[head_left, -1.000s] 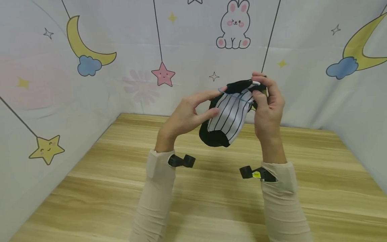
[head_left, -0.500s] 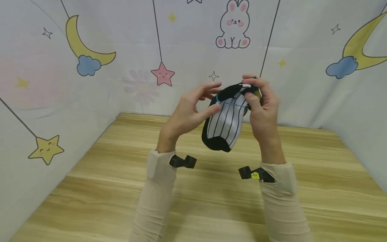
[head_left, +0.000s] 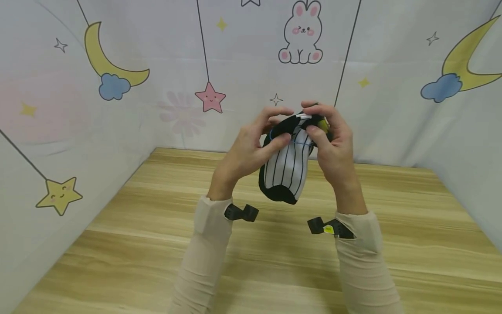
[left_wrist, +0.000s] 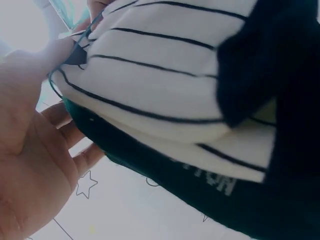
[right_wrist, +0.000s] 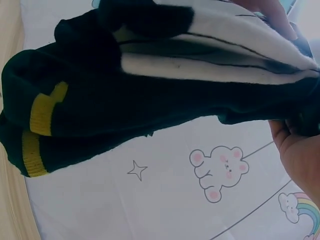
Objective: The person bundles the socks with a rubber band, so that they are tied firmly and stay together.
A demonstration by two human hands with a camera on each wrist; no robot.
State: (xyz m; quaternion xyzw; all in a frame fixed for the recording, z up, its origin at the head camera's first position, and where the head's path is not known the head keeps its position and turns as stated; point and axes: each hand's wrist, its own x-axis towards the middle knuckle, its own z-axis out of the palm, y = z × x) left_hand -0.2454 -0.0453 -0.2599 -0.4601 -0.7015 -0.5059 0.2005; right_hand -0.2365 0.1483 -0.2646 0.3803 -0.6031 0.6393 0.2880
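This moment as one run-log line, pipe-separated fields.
black-and-white striped cloth bundle: held above pale wood-grain table | thin blue band: across bundle | left hand: gripping bundle | right hand: gripping bundle

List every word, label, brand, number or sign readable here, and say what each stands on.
"ON": pale lettering on the dark knitted sock; the letters before it are blurred or partly covered.
Small yellow label on the black plastic right-wrist camera: too small to read.
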